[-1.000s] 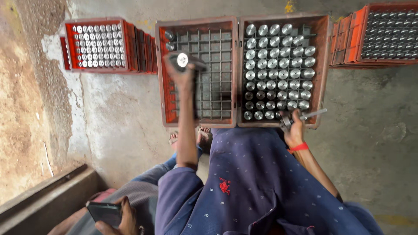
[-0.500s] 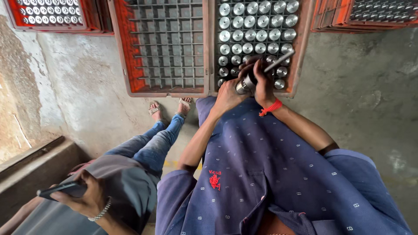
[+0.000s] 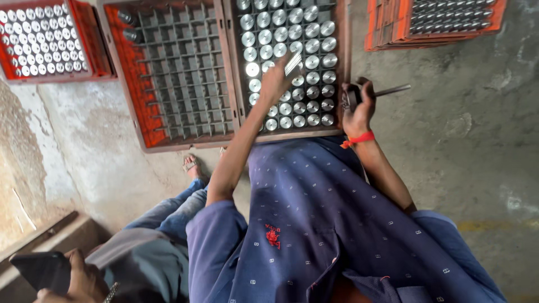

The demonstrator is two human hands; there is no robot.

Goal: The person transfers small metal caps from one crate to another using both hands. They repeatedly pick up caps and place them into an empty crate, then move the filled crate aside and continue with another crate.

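My left hand reaches over the right-hand crate, which is filled with rows of shiny metal cylinders. Its fingers are closed on one metal cylinder, lifted just above the rows. By the crate's right edge, my right hand, with a red band at the wrist, grips a dark tool with a metal rod that sticks out to the right. Beside this crate on the left lies a rust-red crate whose grey grid is almost empty, with two cylinders in its top-left corner.
A red crate full of cylinders sits at the far left, and stacked orange crates at the top right. Another person sits at the lower left holding a dark phone, sandalled foot near the empty crate. The floor is bare concrete.
My left hand, over the emptier crate a second ago, has crossed to the full crate and holds a cylinder there. My right hand has shifted to that crate's right edge with its tool.
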